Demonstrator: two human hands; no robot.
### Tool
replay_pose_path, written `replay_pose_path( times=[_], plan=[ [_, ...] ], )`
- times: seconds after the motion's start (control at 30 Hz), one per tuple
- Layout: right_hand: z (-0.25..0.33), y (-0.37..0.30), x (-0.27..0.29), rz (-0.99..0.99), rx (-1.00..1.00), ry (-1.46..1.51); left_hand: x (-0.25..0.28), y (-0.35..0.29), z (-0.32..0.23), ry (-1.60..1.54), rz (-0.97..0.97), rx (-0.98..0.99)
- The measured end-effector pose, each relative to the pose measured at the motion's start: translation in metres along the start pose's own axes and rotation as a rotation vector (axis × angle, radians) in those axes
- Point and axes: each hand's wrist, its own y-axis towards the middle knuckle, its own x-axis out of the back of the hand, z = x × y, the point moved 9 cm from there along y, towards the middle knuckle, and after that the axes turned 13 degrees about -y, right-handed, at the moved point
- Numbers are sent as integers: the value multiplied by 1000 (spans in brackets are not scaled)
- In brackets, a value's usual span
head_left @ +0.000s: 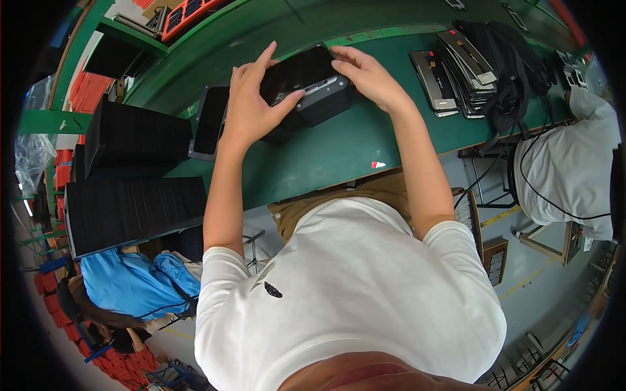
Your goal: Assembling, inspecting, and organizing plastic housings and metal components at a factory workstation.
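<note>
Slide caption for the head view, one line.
Left hand and right hand at a black panel over a green workbench.

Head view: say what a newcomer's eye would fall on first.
A newcomer would likely first see the left hand and right hand at a glossy black panel over the green table. Next might come the black stacks at left, then the pile of flat pieces at right.

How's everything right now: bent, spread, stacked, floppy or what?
Glossy black rectangular panel, dark, between both hands
Bare left hand, fingers spread
Bare right hand, fingers bent at the panel's corner
Dark grey-edged panel, partly hidden by the left arm
Thin silver-and-black slabs, piled unevenly
Black fabric-like bundle with straps, slumped
</note>
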Motion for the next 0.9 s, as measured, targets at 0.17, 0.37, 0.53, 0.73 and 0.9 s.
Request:
replay_pose_path(
  times=[0.17, 0.37, 0.53, 0.73, 0.9],
  plan=[
    [3, -7, -8, 34, 2, 42, 4, -9, 0, -25, 8, 22],
    [2, -7, -17, 47, 20, 104, 4, -12, 6, -66, 15, 15],
    [-1, -6, -16, 32, 45, 68, 17, -16, -2, -77, -28, -7],
    [3, 14, 14, 71, 34, -20, 32, -53, 28, 334, 93, 59],
    [100, 91, 51, -334, 282, 110, 32, -48, 37, 37, 117, 300]
  ],
)
